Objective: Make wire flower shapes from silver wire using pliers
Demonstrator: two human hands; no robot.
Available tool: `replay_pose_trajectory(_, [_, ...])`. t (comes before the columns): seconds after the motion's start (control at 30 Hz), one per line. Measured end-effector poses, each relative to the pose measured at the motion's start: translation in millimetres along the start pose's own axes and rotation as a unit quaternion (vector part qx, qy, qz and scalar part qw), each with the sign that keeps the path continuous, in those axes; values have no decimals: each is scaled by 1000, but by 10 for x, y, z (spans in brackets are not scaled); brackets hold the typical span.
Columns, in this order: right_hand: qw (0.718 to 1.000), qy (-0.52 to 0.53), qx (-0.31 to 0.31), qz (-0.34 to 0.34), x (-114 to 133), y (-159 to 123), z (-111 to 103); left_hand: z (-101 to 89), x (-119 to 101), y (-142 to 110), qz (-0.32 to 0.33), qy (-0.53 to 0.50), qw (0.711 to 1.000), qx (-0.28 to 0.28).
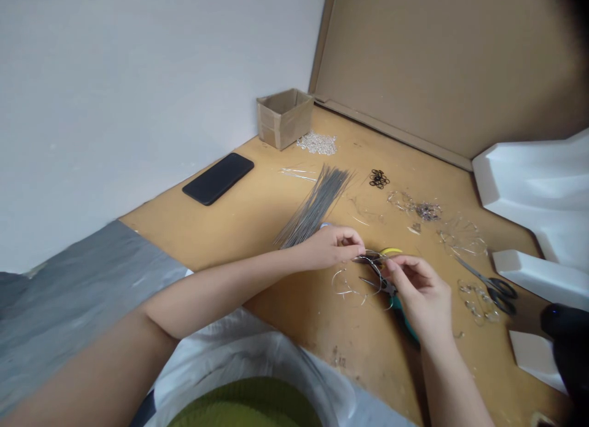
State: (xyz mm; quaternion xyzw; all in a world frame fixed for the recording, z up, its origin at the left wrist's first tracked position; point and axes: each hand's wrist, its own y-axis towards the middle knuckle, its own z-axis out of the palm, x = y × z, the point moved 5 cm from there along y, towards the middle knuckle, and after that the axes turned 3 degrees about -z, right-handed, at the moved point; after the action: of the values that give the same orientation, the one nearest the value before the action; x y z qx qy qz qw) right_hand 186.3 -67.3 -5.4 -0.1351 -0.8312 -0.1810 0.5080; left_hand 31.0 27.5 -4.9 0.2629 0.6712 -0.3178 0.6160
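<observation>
Both hands meet over the wooden table, pinching a thin, bent metal wire (378,269) between them. My left hand (332,246) has thumb and fingertips closed on the wire's left end. On the other side my right hand (418,292) pinches it between thumb and index finger. More curved wire pieces (345,292) show just below the fingertips; whether they join the held wire I cannot tell. Under my right hand lie pliers (391,289) with metal jaws and teal handles, partly hidden. A bundle of straight grey wires (317,206) lies beyond my left hand.
Farther back are a small cardboard box (285,117), a pile of small clear pieces (318,143), a black phone (218,178) and black rings (379,179). Scissors (494,289), wire loops (462,235) and white foam blocks (543,273) lie to the right.
</observation>
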Motion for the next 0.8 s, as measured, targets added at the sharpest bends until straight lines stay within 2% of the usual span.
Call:
replay_pose_trajectory(0.4, [1000, 3, -4, -8, -2, 0, -10, 18, 40, 29, 12, -17, 1000, 4])
replay_pose_trajectory(0.6, [997, -30, 62, -46, 69, -15, 57, 24, 35, -1, 47, 73, 996, -5])
replay_pose_trajectory(0.8, [993, -23, 96, -62, 92, -29, 125, 108, 23, -33, 24, 71, 995, 62])
